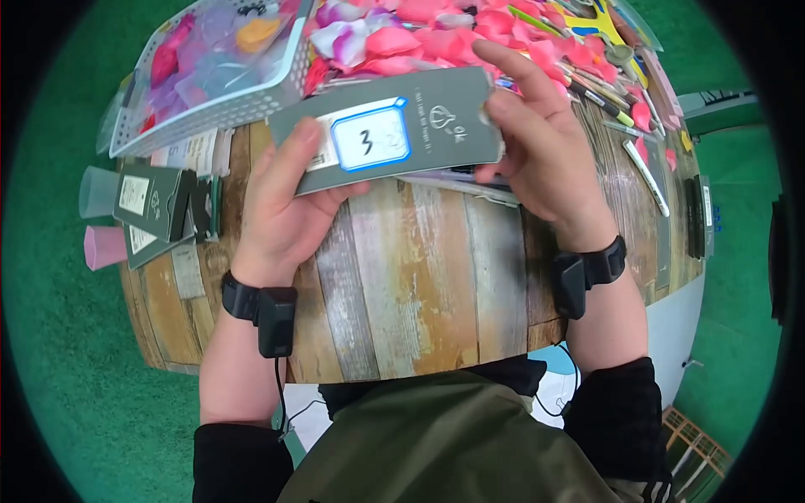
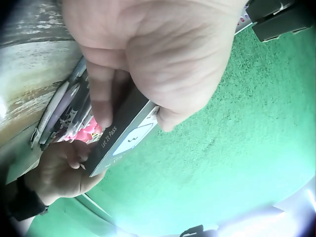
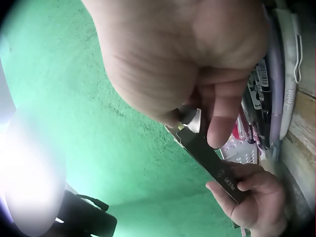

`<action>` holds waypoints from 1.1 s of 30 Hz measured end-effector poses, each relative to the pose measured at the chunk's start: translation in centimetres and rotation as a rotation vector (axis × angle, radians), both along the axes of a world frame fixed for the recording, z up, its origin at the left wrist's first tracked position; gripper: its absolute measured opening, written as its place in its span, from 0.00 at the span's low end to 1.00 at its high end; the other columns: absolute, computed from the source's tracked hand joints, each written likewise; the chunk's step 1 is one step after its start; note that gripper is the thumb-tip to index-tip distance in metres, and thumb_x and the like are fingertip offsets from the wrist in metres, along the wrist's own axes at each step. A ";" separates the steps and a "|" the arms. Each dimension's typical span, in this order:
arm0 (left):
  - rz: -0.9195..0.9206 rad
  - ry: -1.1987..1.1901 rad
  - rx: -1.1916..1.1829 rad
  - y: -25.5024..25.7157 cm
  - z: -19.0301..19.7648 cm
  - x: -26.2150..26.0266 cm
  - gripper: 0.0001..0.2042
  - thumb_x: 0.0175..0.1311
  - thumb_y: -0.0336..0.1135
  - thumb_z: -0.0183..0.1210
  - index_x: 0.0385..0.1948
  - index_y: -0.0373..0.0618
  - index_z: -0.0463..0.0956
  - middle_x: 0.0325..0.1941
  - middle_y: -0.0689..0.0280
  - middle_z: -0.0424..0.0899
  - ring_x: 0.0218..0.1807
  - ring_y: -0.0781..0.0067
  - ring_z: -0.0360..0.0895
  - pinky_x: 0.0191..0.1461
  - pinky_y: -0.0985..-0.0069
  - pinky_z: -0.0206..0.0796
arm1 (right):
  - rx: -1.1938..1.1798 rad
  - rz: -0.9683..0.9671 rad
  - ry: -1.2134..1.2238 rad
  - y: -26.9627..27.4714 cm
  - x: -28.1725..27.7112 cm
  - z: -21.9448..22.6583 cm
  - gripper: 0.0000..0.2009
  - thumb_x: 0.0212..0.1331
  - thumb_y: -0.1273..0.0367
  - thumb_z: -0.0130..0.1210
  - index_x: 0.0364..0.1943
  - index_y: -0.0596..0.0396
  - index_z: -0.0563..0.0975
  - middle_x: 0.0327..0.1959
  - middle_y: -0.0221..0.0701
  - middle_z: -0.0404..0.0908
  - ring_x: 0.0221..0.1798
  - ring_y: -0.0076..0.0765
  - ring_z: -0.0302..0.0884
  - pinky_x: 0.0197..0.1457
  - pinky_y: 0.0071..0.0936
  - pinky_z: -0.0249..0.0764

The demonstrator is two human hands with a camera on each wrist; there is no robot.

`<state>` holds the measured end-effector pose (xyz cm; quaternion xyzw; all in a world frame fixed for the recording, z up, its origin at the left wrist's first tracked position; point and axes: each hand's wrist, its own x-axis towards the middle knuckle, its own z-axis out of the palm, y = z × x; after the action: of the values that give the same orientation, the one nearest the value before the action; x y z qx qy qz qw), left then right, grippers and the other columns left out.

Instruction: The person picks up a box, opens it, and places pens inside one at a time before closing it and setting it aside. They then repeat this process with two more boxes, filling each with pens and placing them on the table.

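Over the far half of the wood-plank table (image 1: 415, 293), held a slim dark-gray "Let It Pass" carton (image 1: 423, 130) aloft, slightly tilted. Gripped the left end in the left hand (image 1: 289, 197), pinched the right end in the right hand (image 1: 547, 147), seemingly to steady both ends and keep the blue-framed label (image 1: 369, 141) readable. Looked flat, rectangular; bore a handwritten 3, pale leaf-like logo (image 1: 441, 117).

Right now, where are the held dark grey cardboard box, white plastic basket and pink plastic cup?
Dark grey cardboard box (image 1: 425, 126): head view, face beside label.
White plastic basket (image 1: 210, 115): head view, near wall.
Pink plastic cup (image 1: 105, 248): head view, side.
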<state>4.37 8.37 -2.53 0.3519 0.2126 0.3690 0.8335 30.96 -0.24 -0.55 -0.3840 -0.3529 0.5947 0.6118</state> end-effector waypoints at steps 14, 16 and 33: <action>0.066 -0.030 0.095 0.5 -0.9 -1.3 0.20 0.84 0.45 0.50 0.67 0.42 0.74 0.63 0.61 0.86 0.56 0.68 0.87 0.46 0.75 0.83 | 0.510 -0.592 -1.094 -0.1 -1.3 -1.2 0.09 0.65 0.63 0.59 0.37 0.52 0.85 0.33 0.36 0.83 0.39 0.49 0.84 0.44 0.47 0.80; 0.120 0.042 0.146 -0.5 -0.6 -1.2 0.19 0.84 0.45 0.51 0.65 0.43 0.76 0.62 0.63 0.87 0.55 0.70 0.86 0.45 0.78 0.82 | 0.396 -0.506 -1.031 0.0 -0.9 -2.1 0.11 0.66 0.62 0.56 0.37 0.54 0.84 0.32 0.37 0.83 0.35 0.49 0.84 0.43 0.47 0.80; 0.131 0.989 0.940 -4.0 18.0 4.3 0.25 0.82 0.44 0.51 0.70 0.33 0.72 0.53 0.60 0.88 0.46 0.77 0.87 0.40 0.80 0.81 | -0.202 0.144 0.729 0.1 -1.9 -1.2 0.21 0.80 0.52 0.48 0.61 0.55 0.72 0.54 0.40 0.82 0.45 0.45 0.87 0.41 0.34 0.88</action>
<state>8.65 4.37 15.43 0.7899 0.4064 0.2676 0.3732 29.06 -0.11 -1.71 -0.1797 -0.0779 0.7655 0.6129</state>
